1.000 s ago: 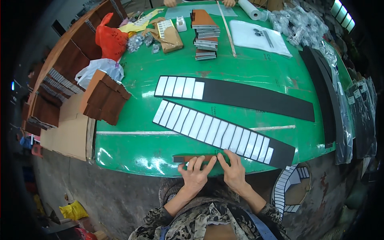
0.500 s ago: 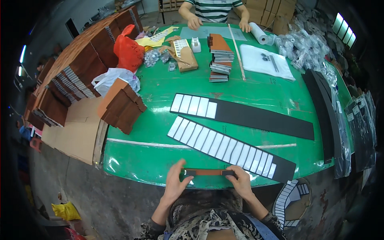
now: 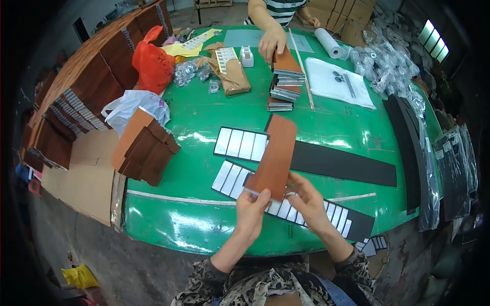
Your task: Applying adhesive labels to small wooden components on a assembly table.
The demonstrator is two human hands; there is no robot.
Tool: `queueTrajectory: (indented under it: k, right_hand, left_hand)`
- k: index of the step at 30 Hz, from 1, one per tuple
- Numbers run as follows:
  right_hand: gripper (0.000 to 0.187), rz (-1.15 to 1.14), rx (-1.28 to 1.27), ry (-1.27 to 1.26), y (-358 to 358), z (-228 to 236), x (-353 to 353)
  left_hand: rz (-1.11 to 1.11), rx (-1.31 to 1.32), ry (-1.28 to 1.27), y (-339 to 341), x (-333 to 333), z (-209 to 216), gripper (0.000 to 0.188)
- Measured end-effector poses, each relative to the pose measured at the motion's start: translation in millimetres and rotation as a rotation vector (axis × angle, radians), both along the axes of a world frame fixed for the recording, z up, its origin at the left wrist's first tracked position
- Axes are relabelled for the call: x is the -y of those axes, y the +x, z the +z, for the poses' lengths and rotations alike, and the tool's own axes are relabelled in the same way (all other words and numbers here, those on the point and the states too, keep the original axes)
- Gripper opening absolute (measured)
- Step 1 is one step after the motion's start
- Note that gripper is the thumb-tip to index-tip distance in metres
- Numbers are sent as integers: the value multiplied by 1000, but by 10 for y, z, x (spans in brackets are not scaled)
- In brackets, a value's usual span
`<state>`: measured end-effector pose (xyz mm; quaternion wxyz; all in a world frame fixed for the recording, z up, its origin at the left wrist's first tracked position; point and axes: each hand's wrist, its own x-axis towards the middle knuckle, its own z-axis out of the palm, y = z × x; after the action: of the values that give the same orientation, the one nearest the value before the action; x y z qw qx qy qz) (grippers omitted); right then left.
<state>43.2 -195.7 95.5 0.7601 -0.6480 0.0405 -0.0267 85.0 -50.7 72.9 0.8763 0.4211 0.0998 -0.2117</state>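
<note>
Your left hand (image 3: 251,210) and right hand (image 3: 306,201) both pinch the near end of a brown strip (image 3: 273,155), lifted above the green table (image 3: 194,224) so that it stands away from you, tilted slightly right. Your fingers are closed narrowly on its lower edge — thumbs on top, the rest hidden underneath.

It looks light and thin, a flat leather-like rectangle with a matte face, stiff enough to hold its line from one end without drooping. Grip it by the edges near the corners; the smooth face may slip under a loose pinch.

Just beyond your hands lie two black strips (image 3: 337,163) carrying rows of glossy white rectangular tiles (image 3: 240,144) — flat, shiny, sharply cut. Well to your left sits a pile of brown pieces (image 3: 145,150). Far ahead, another person's hand (image 3: 271,43) rests on a stack of similar strips (image 3: 284,81).
</note>
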Motion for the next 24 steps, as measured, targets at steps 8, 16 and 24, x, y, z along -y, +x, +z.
queueTrajectory:
  k: [8, 16, 24]
  right_hand:
    - [39, -243, 22, -23, 818, 377, 403]
    - [41, -307, -27, -188, 1718, 662, 1052]
    - [38, -207, -177, -365, 3094, 443, 1568]
  left_hand:
    - [-274, 375, 245, 546, 294, 120, 34]
    - [-204, 464, 451, 455, -620, 23, 20]
    - [12, 366, 501, 331, -1124, 92, 12]
